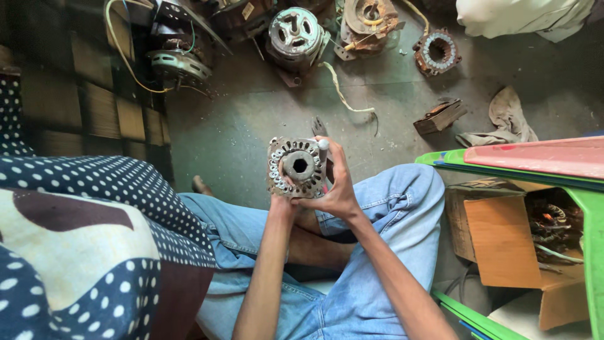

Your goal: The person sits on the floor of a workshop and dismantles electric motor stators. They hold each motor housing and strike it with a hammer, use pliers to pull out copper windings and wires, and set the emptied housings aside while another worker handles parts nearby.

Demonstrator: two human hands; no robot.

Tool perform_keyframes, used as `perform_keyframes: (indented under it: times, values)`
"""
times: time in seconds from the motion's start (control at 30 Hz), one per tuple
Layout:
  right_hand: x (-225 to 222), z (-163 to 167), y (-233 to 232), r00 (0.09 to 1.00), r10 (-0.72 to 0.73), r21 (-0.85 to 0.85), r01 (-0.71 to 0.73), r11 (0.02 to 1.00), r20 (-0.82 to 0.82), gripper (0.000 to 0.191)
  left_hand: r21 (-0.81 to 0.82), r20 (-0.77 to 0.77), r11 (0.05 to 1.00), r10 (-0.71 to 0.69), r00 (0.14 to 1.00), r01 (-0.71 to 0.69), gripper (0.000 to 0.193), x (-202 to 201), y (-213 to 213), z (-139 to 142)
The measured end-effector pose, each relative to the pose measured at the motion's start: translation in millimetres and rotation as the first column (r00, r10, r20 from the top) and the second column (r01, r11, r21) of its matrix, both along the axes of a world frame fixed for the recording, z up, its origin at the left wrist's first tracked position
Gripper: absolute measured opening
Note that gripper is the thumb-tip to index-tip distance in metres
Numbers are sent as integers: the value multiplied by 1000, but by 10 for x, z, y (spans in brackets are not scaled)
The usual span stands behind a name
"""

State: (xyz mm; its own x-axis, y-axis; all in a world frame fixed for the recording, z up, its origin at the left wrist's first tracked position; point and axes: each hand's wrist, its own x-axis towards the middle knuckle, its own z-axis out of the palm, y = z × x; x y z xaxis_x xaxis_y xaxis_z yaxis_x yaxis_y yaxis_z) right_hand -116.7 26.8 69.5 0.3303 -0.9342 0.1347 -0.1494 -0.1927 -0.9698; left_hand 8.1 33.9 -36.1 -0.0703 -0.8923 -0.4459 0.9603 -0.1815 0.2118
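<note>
Both my hands hold a rusty motor stator core point(296, 166) up above my lap, its slotted round face and hexagonal centre hole turned toward me. My left hand point(281, 199) grips it from underneath and is mostly hidden behind it. My right hand point(336, 186) wraps its right side and also pinches a thin white-tipped tool point(323, 146) that rests against the upper right edge of the core. I sit cross-legged in blue jeans point(384, 252) on a concrete floor.
Old motors point(294, 34) and a stator ring point(437, 52) lie on the floor ahead, with yellow wire point(343, 94), a small wooden block point(440, 116) and a rag point(506, 116). A green shelf with cardboard boxes point(497, 239) stands right. A dotted cushion point(82, 239) is left.
</note>
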Motion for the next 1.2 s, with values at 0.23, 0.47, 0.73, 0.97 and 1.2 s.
perform_keyframes:
  times: [0.23, 0.47, 0.73, 0.97, 1.2]
  values:
    - [65, -117, -38, 999, -30, 51, 29, 998, 11, 123, 29, -31, 997, 67, 997, -66, 44, -13, 176, 20]
    - [66, 252, 28, 992, 5, 39, -10, 999, 122, 117, 289, 36, 954, 76, 996, -84, 49, -84, 299, -105]
    - [85, 693, -12, 989, 36, -18, -34, 999, 145, 118, 116, 795, 893, 180, 579, -436, 41, -137, 515, 44]
    - [144, 738, 99, 975, 9, 41, -18, 999, 220, 118, -267, 964, 963, 267, -10, -46, 55, 46, 507, 154]
    - [188, 660, 101, 970, -3, 76, -16, 997, 244, 114, -254, 957, 967, 250, 146, 13, 61, -7, 532, 19]
